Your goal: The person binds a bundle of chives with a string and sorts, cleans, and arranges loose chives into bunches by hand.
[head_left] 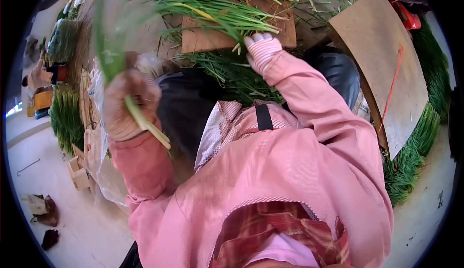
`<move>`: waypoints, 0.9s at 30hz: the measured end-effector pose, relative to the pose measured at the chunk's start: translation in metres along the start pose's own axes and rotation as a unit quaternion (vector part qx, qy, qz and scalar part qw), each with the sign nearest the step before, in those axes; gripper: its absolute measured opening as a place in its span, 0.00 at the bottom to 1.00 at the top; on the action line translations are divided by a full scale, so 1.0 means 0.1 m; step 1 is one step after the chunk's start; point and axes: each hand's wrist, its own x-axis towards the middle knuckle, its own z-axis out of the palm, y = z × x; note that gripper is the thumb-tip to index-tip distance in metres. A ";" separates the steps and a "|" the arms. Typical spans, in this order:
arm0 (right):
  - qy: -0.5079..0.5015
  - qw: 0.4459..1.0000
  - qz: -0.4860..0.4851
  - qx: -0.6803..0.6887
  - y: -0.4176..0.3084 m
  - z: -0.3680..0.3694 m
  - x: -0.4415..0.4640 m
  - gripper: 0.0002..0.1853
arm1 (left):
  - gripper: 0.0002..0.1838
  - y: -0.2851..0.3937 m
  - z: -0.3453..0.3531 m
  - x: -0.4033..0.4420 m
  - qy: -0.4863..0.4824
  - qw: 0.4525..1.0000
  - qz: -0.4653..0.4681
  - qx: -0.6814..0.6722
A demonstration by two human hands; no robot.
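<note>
My left hand, in a worn glove, is closed around a small bunch of chives. Their pale stem ends point down toward my sleeve, and the green tops blur with motion. Across the wooden board in front of me lies a large heap of loose chives, stem ends to the right. At the near edge of that heap is my right hand, in a striped fingerless glove. Its fingers are curled in on a few stems there; the fingertips are partly hidden.
Cut green leaves lie between my knees. To the right leans a large tan board with a red string, beside more stacked greens. At left are clear plastic sheeting, upright bundles and a small wooden box.
</note>
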 end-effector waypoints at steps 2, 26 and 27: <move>0.057 0.994 -0.094 0.018 0.04 0.03 -0.09 0.19 | 0.20 0.07 0.04 0.16 -0.032 0.991 0.123 0.035; -0.165 0.976 0.133 -0.053 1.37 -1.06 0.16 0.18 | 0.17 -2.19 -0.52 1.07 0.271 0.929 -0.200 -0.151; -0.071 0.988 0.140 0.002 1.50 -1.15 0.12 0.22 | 0.16 -2.18 -0.53 1.12 0.275 0.929 -0.205 -0.139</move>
